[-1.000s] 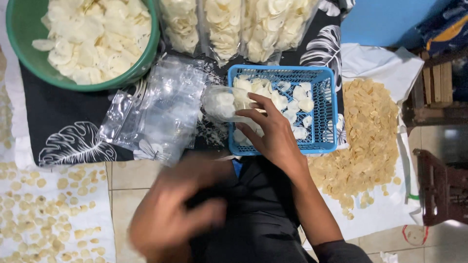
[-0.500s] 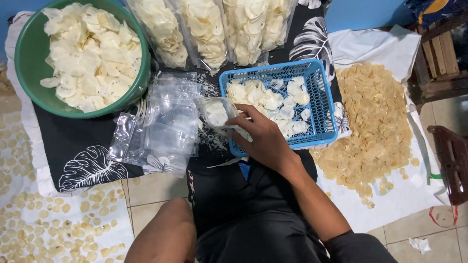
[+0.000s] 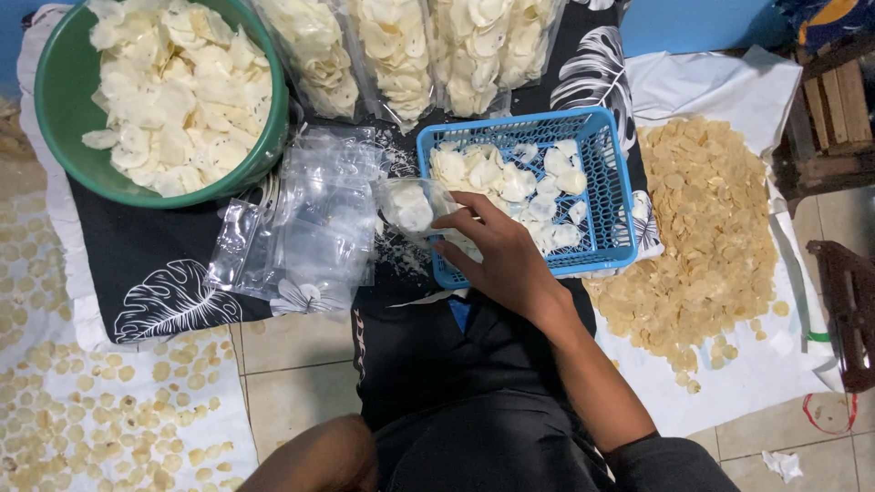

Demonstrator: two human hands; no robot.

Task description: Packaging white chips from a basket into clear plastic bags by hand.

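My right hand (image 3: 499, 255) rests at the near left corner of a blue plastic basket (image 3: 609, 187) that holds pale white chips. Its fingers grip a small clear plastic bag (image 3: 410, 206) with a few white chips inside, held just left of the basket. A loose heap of empty clear bags (image 3: 305, 228) lies on the black leaf-print cloth (image 3: 150, 264), left of the held bag. My left hand is out of sight; only a bare limb (image 3: 314, 456) shows at the bottom edge.
A green basin (image 3: 64, 100) full of white chips stands at the far left. Several filled clear bags (image 3: 392, 55) lie along the far edge. Yellowish chips (image 3: 702, 228) are spread on a white sheet at right, more on the left. Wooden furniture (image 3: 834, 118) stands at right.
My left hand has dropped back out of view from the lower left. My right hand stays at the basket corner with the small bag, and the view has shifted slightly.
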